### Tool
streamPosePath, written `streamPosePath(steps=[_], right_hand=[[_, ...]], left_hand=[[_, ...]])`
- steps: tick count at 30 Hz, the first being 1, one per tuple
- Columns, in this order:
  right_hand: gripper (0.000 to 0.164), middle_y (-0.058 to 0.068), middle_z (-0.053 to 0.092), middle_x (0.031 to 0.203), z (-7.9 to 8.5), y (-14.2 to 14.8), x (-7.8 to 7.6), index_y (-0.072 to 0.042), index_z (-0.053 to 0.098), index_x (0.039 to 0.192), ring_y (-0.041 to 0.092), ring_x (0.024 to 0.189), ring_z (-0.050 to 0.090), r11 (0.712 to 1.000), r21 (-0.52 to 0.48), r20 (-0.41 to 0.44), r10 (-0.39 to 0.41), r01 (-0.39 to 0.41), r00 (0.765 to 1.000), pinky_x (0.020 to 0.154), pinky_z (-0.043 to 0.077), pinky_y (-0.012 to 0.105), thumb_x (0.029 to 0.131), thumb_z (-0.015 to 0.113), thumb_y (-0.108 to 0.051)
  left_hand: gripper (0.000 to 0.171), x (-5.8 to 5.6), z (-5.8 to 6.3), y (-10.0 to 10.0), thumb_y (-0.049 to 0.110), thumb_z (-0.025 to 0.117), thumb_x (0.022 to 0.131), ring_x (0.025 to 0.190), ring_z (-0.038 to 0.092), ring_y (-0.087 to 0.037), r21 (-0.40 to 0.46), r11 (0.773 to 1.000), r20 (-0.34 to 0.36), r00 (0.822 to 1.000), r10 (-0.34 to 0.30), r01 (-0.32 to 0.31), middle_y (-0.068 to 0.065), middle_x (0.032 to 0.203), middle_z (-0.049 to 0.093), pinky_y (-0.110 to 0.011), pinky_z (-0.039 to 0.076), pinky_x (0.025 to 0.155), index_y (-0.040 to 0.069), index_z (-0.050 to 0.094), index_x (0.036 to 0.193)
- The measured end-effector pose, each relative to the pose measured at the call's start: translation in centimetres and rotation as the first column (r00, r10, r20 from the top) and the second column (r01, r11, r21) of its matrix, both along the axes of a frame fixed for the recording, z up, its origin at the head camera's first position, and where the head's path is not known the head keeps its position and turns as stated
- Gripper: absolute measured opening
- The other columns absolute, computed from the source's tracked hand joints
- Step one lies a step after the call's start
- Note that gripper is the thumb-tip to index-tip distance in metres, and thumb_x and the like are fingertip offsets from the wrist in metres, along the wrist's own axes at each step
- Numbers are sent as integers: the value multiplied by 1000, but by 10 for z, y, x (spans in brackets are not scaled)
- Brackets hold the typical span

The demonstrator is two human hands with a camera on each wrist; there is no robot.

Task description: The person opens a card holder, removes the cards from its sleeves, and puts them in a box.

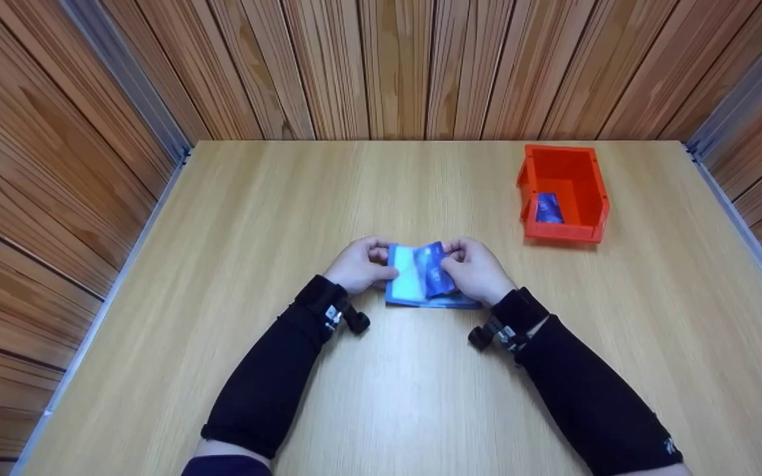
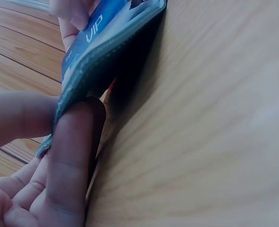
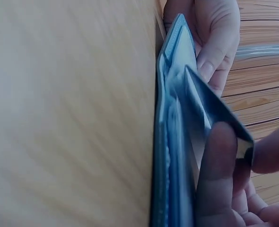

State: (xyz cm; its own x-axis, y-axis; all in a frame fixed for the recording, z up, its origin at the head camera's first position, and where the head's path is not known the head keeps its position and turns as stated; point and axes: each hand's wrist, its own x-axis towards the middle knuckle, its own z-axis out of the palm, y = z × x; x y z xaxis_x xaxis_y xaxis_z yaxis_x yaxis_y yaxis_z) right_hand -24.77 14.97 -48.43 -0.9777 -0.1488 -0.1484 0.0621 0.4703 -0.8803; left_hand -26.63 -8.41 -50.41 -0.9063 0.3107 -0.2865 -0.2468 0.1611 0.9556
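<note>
An unfolded blue wallet (image 1: 405,275) with a pale inside panel lies at the middle of the table. My left hand (image 1: 360,266) pinches its left edge between thumb and fingers; stitching along that wallet edge (image 2: 112,47) shows in the left wrist view. Between the thumb and fingers of my right hand (image 1: 479,270) is a blue card (image 1: 435,270), tilted up over the wallet's right half. White letters reading VIP stand on this card (image 2: 94,30). From the right wrist view, the card (image 3: 214,104) slants away from the wallet, one end close against the inside panel.
At the back right stands an orange-red open-front bin (image 1: 563,231), with another blue card (image 1: 548,208) inside near its front left. Wood-plank walls (image 1: 394,73) close off the table's back and sides. Dark wrist cameras (image 1: 357,320) hang below both wrists.
</note>
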Motion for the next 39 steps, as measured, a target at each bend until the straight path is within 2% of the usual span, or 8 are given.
streamPosePath(steps=[5,10,15,24,29,32,36,39], right_hand=[[23,5,56,93,1,4,-3,-3,53,115,18,81,53,998,39,-20,-51,52,999,70,46,26,94,49,-11],[23,8,57,95,2,6,-6,-4,46,120,22,82,59,994,-14,26,-109,109,994,70,51,30,98,45,-13],[31,11,53,100,2,8,-7,-5,41,123,24,84,59,990,-64,68,-124,128,990,66,55,30,95,51,-11],[41,14,52,109,5,8,-6,-7,36,127,26,95,57,991,-80,53,-106,110,993,72,53,31,92,56,-11],[41,14,52,113,20,14,-8,-10,35,127,27,99,56,973,-150,-6,-179,176,984,76,52,32,92,54,-7],[42,13,51,113,33,26,-11,-12,35,127,26,101,54,941,-234,-92,-271,244,958,79,52,33,91,54,-2],[42,11,50,115,48,52,-18,-15,38,126,25,106,52,878,-345,-180,-409,332,895,88,52,35,91,54,2],[41,8,51,118,54,75,-24,-21,40,126,24,112,52,835,-371,-180,-494,407,850,94,51,38,93,53,0]], left_hand=[[55,-1,1,0,-8,73,81,89,65,-20,-17,1000,-3,1000,-8,8,-1,92,57,-39,62,74,3,53,131],[55,-2,1,0,-7,73,81,90,66,-21,-21,1000,3,1000,-13,13,-2,93,57,-39,62,74,4,53,132],[56,-2,1,0,-6,74,81,92,65,-21,-24,1000,2,1000,-10,10,-2,94,55,-38,62,75,4,53,132],[54,-1,0,-1,-6,73,82,91,67,-22,-23,1000,2,1000,-14,14,-5,97,60,-39,62,74,4,53,131],[55,-1,1,0,-6,73,82,91,68,-23,-34,999,9,1000,-12,13,-6,100,61,-38,62,74,4,52,132],[56,-1,1,0,-5,73,82,91,68,-23,-40,999,4,1000,-13,13,-5,100,61,-38,62,74,4,52,133],[56,-2,1,0,-4,73,82,91,68,-23,-43,999,6,1000,-9,9,-5,99,59,-39,62,74,5,52,132],[55,-2,0,-1,-4,74,82,91,69,-24,-46,999,14,1000,-5,6,-5,100,59,-39,62,74,7,53,132]])
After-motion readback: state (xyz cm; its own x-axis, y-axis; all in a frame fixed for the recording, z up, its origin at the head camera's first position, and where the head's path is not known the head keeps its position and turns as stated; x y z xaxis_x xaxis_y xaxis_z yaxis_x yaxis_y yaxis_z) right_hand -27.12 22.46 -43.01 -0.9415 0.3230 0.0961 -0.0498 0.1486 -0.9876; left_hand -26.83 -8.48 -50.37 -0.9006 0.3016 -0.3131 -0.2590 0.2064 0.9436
